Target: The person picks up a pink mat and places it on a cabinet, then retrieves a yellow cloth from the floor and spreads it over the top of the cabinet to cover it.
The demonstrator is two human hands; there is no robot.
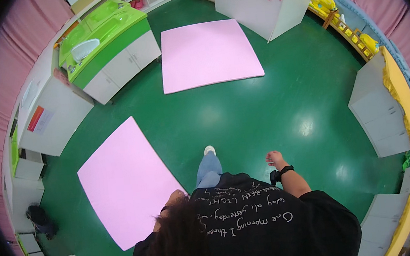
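At the near corner of a flat pink mat [123, 180], my left hand [176, 197] is curled against the edge and appears to grip it. Hair hides part of that forearm and the mat's near side. My right hand [275, 159] hangs over the green floor to my right, with a black watch on the wrist. Its fingers are loosely bent and apart, holding nothing. A second pink mat [207, 53] lies flat on the floor farther ahead, away from both hands.
A green-topped play sink unit [118, 47] with white doors stands far left, beside a white cabinet [55, 110]. Ahead right is a large white cabinet [262, 4]. White cupboards [380, 106] line the right side. A dark bin-like object [41, 218] sits at left. My shoe [209, 150] is on the green floor.
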